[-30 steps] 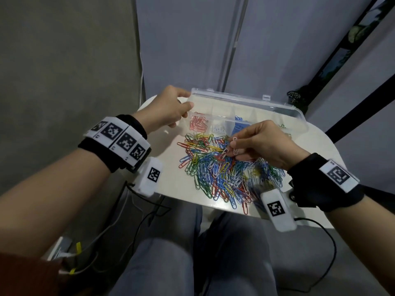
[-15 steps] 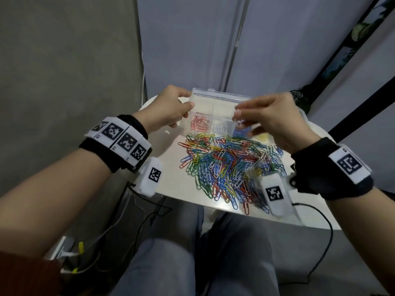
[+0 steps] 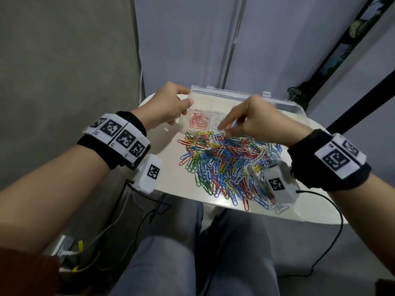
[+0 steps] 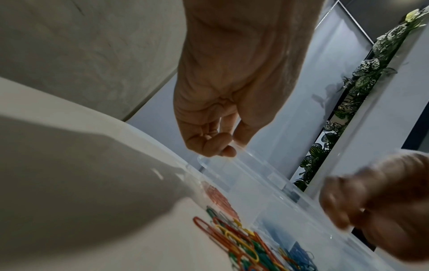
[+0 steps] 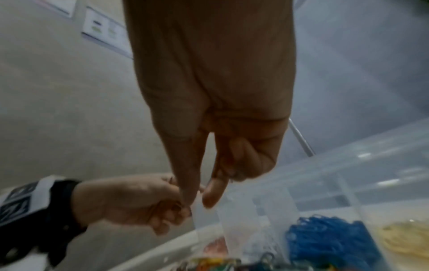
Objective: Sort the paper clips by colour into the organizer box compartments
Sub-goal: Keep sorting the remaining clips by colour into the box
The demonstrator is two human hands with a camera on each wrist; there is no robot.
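Blurred right hand (image 5: 209, 91) hanging over the clear organizer box (image 5: 348, 176), forefinger and thumb pointing down with nothing seen between them, left hand (image 5: 130, 203) gripping the box's left edge, blue clips (image 5: 329, 238), yellowish clips (image 5: 403, 240), red clips (image 5: 216, 246) in separate compartments

light: pretty dim, soft and indoor
shadows: big soft one at left of the left wrist view
blur: right hand (image 4: 380, 205) smeared at lower right there; whole right wrist view is mushy
edges: wide-angle bend in head view
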